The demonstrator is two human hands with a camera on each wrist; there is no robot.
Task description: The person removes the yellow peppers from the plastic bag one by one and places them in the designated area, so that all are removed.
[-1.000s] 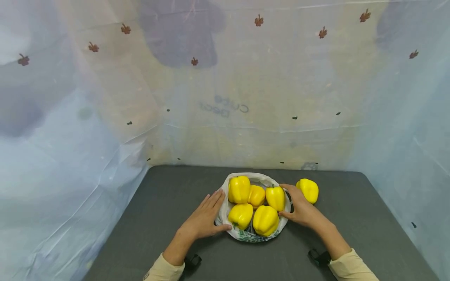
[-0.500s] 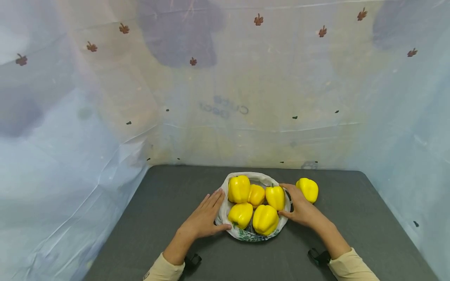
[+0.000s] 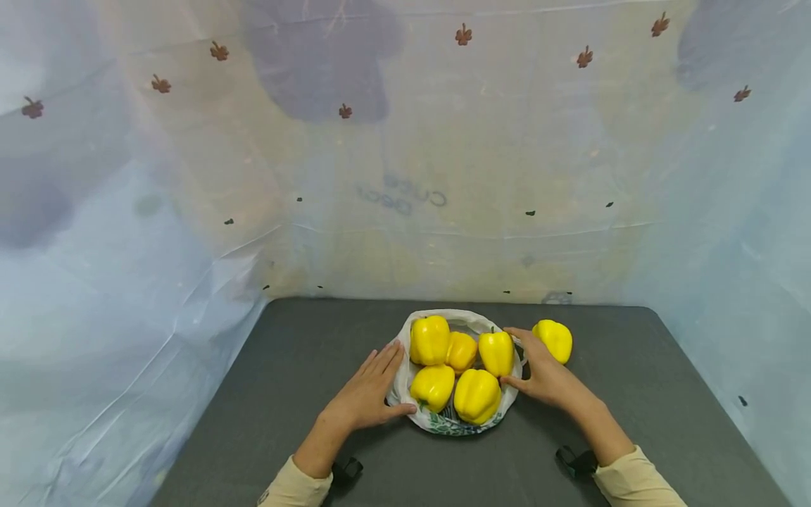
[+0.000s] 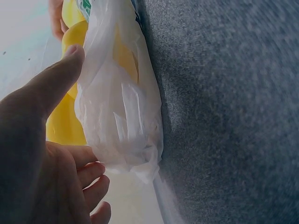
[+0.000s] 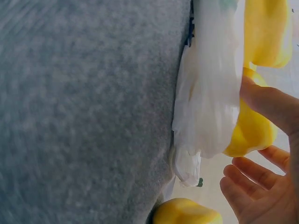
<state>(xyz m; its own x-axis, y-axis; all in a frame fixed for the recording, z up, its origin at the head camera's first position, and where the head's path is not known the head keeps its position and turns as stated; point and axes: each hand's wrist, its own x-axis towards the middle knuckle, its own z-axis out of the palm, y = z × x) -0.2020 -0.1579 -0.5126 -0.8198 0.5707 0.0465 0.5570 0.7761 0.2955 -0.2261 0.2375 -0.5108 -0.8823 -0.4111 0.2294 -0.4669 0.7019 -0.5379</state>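
Observation:
A white plastic bag (image 3: 405,398) with green print stands open on the table, its mouth folded into a round rim. Inside lie several yellow bell peppers (image 3: 478,396). My left hand (image 3: 367,394) rests against the bag's left side, fingers extended, thumb at the near rim; the left wrist view shows the thumb tip (image 4: 74,51) overlapping the rim. At the bag's right side, my right hand (image 3: 545,373) holds the rightmost yellow bell pepper (image 3: 496,354) between thumb and index finger. From the right wrist, that pepper shows above the rim, with the other fingers (image 5: 252,177) spread loosely.
One more yellow bell pepper (image 3: 554,341) lies on the dark grey table (image 3: 304,352), right of the bag and behind my right hand. A patterned plastic sheet (image 3: 405,260) hangs behind the table and along both sides. Black straps (image 3: 575,462) sit at the wrists.
The right hand's fingers have shifted slightly, and the pepper between them sits a little higher in the head view. My left hand stays in place on the bag.

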